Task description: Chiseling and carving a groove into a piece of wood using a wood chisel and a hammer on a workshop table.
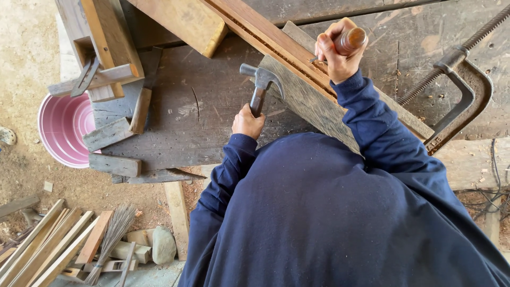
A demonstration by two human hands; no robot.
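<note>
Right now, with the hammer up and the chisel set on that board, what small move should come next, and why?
Probably a short tap of the hammer onto the chisel's wooden handle. The right hand grips that handle against the reddish board, while the left hand holds the hammer beside it, its head apart from the handle.

Rough woodworking shop, open dirt floor. Scarred plank workbench (186, 122), big iron clamp (462, 101) at right, offcut blocks (114, 133) on the bench's left end, lumber strips (42, 239) piled near left on the ground, pink plastic basin (61, 130) beside the bench.
</note>
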